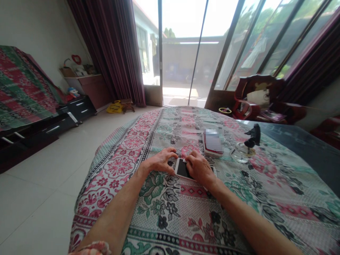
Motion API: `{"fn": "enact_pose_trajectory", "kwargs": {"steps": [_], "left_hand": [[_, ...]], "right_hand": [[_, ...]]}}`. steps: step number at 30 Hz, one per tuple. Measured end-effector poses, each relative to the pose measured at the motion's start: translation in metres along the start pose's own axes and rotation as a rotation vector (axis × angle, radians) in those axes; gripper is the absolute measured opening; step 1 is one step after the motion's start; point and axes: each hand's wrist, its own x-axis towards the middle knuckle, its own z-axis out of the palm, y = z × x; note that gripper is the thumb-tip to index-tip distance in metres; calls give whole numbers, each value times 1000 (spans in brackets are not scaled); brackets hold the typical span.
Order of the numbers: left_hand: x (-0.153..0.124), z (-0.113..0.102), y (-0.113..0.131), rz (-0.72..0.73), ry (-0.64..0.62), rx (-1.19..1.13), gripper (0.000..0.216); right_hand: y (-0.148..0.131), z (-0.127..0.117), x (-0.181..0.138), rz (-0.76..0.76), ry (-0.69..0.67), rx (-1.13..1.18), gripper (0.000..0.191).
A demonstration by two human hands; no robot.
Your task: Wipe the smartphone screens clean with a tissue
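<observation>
A white smartphone (182, 168) with a dark screen lies flat on the patterned tablecloth, partly covered by my right hand. My left hand (162, 161) is at its left end, thumb at the near corner and fingertips by the far corner, bracing it. Over the screen, my right hand (199, 166) has its fingers pinched together on a small white wad (185, 160); its exact kind is too small to tell. The phone's right end shows a little beyond the right wrist.
Beyond my right hand lies a small stack of flat box-like items (213, 142), its top blurred. To its right stands a clear glass bottle (241, 153) with a black spray head. The floral tablecloth (159, 202) covers the table. A carved wooden chair (260, 95) stands at the right.
</observation>
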Motion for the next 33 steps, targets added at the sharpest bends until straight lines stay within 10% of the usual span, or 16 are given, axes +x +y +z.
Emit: {"fn": "enact_pose_trajectory", "kwargs": {"steps": [16, 33], "left_hand": [[2, 2, -4, 7, 1, 20, 62], [-1, -2, 15, -5, -38, 51, 69]], "right_hand": [[-17, 7, 14, 19, -41, -66, 16], [46, -31, -47, 87, 48, -39, 16]]}}
